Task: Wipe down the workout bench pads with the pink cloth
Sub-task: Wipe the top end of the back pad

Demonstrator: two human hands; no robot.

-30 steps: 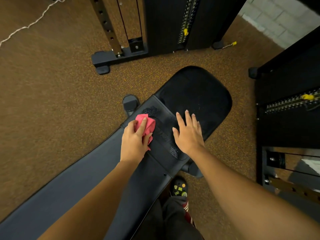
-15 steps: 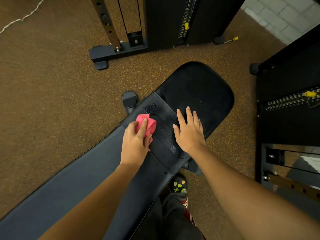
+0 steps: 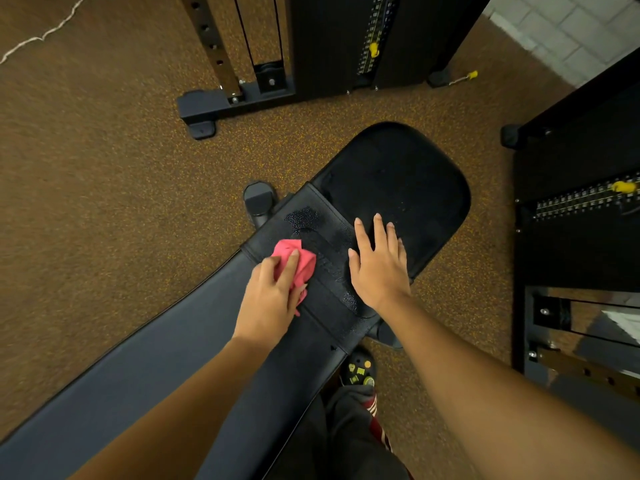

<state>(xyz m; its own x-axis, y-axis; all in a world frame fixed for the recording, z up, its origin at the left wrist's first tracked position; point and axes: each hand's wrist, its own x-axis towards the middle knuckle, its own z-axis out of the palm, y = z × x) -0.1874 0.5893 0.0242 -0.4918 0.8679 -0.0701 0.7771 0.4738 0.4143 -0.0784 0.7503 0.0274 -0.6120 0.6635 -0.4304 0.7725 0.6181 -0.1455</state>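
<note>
The left hand (image 3: pixel 270 299) grips a crumpled pink cloth (image 3: pixel 299 263), bunched into a small wad; the forefinger lies nearly straight across its top, the other fingers curl round its near side, and the hand presses the wad down on the black textured vinyl band (image 3: pixel 325 233) where the two pads of the workout bench meet; a corner of cloth pokes out below the hand, toward the right. The right hand (image 3: pixel 377 268) lies flat, palm down, just beside the cloth and apart from it; its fingers are straight and slightly spread, holding nothing; the fingertips reach onto the rounded black seat pad (image 3: pixel 408 181), the heel of the hand rests on the band.

The long dark-grey vinyl back pad (image 3: pixel 145 372) runs diagonally from lower left up to the band; the seat pad carries the same line on, its rounded end pointing to upper right.

The bench stands on a brown speckled rubber floor (image 3: pixel 104 202); a black weight-stack machine with a yellow pin (image 3: pixel 346 39) stands beyond it, a second black weight stack (image 3: pixel 581 209) to the right; a dark clog with coloured charms (image 3: pixel 360 370) shows beside the bench's near edge.
</note>
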